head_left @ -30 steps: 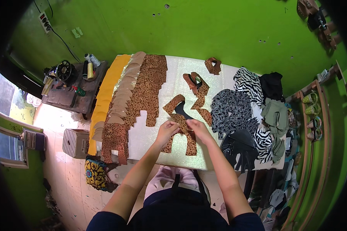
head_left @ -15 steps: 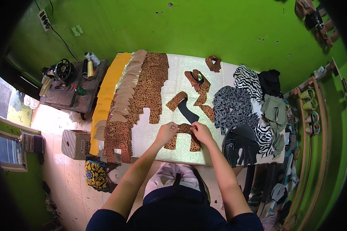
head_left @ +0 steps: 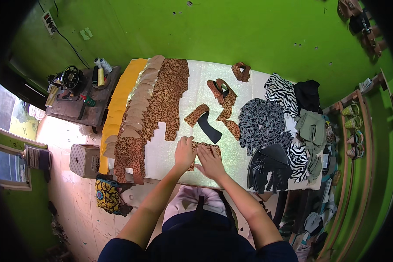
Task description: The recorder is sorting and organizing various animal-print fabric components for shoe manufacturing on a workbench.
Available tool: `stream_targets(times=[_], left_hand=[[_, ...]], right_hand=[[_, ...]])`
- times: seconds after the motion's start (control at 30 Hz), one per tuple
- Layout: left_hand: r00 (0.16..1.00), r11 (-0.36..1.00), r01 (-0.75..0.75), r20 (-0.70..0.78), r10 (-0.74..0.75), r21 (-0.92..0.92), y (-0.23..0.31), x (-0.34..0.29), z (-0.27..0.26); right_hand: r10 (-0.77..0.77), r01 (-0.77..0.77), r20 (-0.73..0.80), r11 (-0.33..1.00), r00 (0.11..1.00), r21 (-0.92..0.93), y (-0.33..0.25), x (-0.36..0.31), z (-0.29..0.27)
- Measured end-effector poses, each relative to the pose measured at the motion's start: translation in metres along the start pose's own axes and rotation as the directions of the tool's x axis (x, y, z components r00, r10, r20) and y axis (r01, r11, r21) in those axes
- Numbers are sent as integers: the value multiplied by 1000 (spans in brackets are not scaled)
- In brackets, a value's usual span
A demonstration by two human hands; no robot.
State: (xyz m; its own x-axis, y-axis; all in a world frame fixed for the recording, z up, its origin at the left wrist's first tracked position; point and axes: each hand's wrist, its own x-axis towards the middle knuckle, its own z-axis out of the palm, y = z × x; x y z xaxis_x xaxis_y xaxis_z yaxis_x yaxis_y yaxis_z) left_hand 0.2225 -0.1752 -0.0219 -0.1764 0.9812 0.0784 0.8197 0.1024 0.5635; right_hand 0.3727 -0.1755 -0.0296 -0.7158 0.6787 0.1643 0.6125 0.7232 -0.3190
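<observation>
Head view. Both hands lie flat on a small leopard-print fabric piece (head_left: 204, 150) at the near edge of the tabletop (head_left: 170, 153). Your left hand (head_left: 184, 153) covers the piece's left end, palm down with the fingers together. Your right hand (head_left: 210, 160) covers its right part with the fingers spread. Neither grip is closed; both press open-palmed on the cloth.

To do this step well:
- Keep both palms flat so the piece stays smooth against the glittery surface.
- Apply pressure from the middle outward; judged from the thin material, a sideways push would likely wrinkle it.
- Keep the piece clear of the black strip (head_left: 209, 127) and the leopard strip (head_left: 195, 115) that lie just beyond your fingers.

Surrounding stock: leopard-print cut pieces (head_left: 163, 102) overlap along the left part of the tabletop, beside yellow sheets (head_left: 118, 109). Black triangle-patterned fabric (head_left: 262, 122) and zebra-print fabric (head_left: 278, 91) lie to the right.

Containers: a cardboard box (head_left: 85, 160) stands on the floor left of the tabletop; its top appears shut, so you cannot tell the contents. A patterned bag (head_left: 107, 195) sits beside it; its contents are not visible.
</observation>
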Motion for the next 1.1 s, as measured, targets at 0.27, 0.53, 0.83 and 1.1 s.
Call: stream_targets(times=[0.27,0.53,0.83,1.1], left_hand=[[985,981,-171,-22,174,90,3,3,3],[983,975,-185,25,183,125,5,2,3],[946,967,-253,216,243,17,-24,-8,-26],[905,957,-225,325,275,-186,-86,11,-119]], right_hand=[[181,-172,155,983,971,-65,33,-28,-16],[220,-223,37,968,975,119,28,-14,-29],[4,7,-58,982,998,187,8,32,-39],[137,-278,250,635,959,720,-32,82,-22]])
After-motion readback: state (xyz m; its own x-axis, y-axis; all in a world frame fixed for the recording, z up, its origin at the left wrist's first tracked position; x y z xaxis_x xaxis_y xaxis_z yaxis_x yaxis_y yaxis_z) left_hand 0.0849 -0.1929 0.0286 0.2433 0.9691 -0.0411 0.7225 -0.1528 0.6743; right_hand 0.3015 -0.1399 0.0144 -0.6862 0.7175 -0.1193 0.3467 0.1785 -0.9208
